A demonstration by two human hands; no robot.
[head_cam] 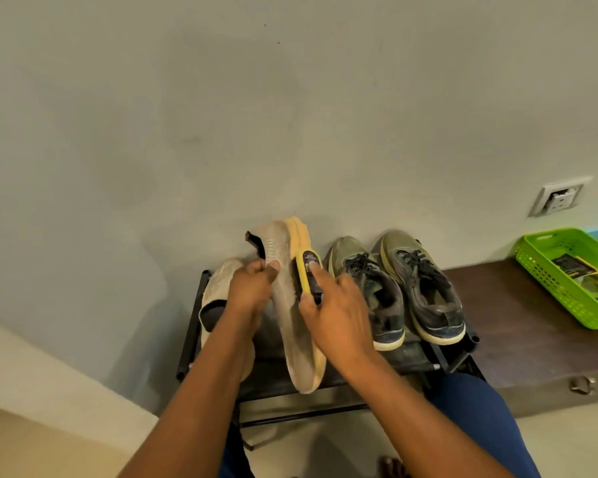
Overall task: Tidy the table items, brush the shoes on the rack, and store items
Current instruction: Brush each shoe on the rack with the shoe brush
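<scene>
Gripped around its collar by the left hand (pixel 252 288), the beige knit shoe (pixel 292 322) is tipped on its side above the black shoe rack (pixel 187 339), sole edge turned to the right. The yellow brush (pixel 308 276) is pinched by the right hand (pixel 335 315), thumb on the near side and forefinger laid along the back, bristles pressed into the knit upper near the sole.

That shoe looks light and floppy, so it'll probably fold under brush pressure unless it's backed from inside or held close to the spot being scrubbed. The collar grip seems fine for turning it, less so for bracing the toe. The foam-looking sole is likely the stiffest part to grab. The brush looks like hard plastic, easy to hold, maybe a bit slick.

Its beige mate (pixel 218 294) is lying on the rack to the left, partly hidden behind the left wrist. A pair of dark laced sneakers (pixel 397 291) is parked on the right side of the rack.

On the brown bench to the right, a green plastic basket (pixel 546 270) is seen holding a dark packet and something yellow, too small to identify.
</scene>
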